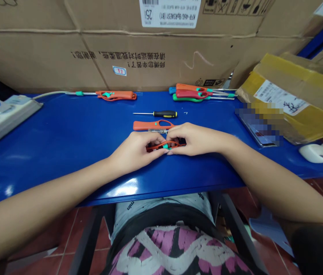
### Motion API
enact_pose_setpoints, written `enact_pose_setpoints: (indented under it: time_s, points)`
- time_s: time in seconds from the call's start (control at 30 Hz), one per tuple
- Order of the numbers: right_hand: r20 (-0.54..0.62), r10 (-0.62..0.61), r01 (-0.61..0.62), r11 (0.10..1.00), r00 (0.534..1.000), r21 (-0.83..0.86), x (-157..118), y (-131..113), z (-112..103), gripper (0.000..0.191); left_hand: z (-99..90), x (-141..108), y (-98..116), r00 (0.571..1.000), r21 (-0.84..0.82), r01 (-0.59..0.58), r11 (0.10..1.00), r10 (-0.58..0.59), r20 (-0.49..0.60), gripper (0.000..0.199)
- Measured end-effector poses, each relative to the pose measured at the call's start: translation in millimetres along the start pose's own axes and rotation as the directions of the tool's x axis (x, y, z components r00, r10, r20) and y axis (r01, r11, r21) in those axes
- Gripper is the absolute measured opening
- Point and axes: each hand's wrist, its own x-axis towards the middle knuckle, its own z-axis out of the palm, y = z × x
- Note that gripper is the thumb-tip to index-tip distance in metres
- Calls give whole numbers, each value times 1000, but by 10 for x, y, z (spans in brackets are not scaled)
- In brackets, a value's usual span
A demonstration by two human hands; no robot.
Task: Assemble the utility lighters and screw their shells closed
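1. Far left of the screwdriver (165,114), the white power strip (6,114) sits along the left side of the blue worktop (72,130); a broad stretch of bare surface runs from it towards the screwdriver.
2. Behind and left of the screwdriver, an orange lighter (118,95) lies along the back edge, close to the cardboard box (52,61).
3. In front and left of the screwdriver, the left hand (132,151) has its fingers closed on one end of the orange part.
4. Just in front of the screwdriver lies an orange casing (144,125), leaving a narrow gap.
5. Nearer the front edge than the screwdriver, the orange part (157,145) with a green piece (165,146) is held between both hands.
6. Just right of the screwdriver's handle lies a small metal bit (185,112).
7. Behind and right of the screwdriver, a bundle of lighters (190,93) lines the back edge.
8. In front and right of the screwdriver, the right hand (198,139) has its fingers closed on the orange part's other end.
9. Well right of the screwdriver, the phone (257,128) and taped parcel (318,99) bound the open surface.
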Motion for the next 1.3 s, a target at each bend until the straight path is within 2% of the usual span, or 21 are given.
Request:
enact_pose_setpoints:
  time_s: [0.17, 0.5, 0.67, 0.8, 0.97, 1.1, 1.3]
  points:
    - [-19, 4, -4, 1000, 1000, 0, 2, 24, 8, 15, 12, -3, 6, 1000, -12, 5, 1000, -5, -8, 17]
    - [-64, 29, -29, 1000, 998, 3, 25, 63, 27, 26, -42, 33, -50, 993, -146, 121, 982, -120, 16, 25]
    - [-77, 87, -84, 996, 993, 36, -7, 101, -29, 21, -128, 74, -171, 995, -47, 87, 995, -90, -53, 31]
    - [-70, 87, -88, 996, 994, -13, -40, 138, -80, 23, -124, 84, -224, 996, 33, 56, 998, -54, -66, 28]
    - [-127, 72, -78, 996, 989, -47, -62, 179, -128, 33, -109, 83, -222, 997, 75, 33, 997, -28, -67, 27]
    - [-163, 47, -58, 996, 986, -66, -79, 174, -174, 27, -109, 89, -230, 996, 103, 28, 994, -20, -82, 27]
    - [-128, 73, -76, 997, 989, -20, -44, 151, -134, 26, -75, 93, -269, 996, 84, 43, 996, -36, -77, 25]
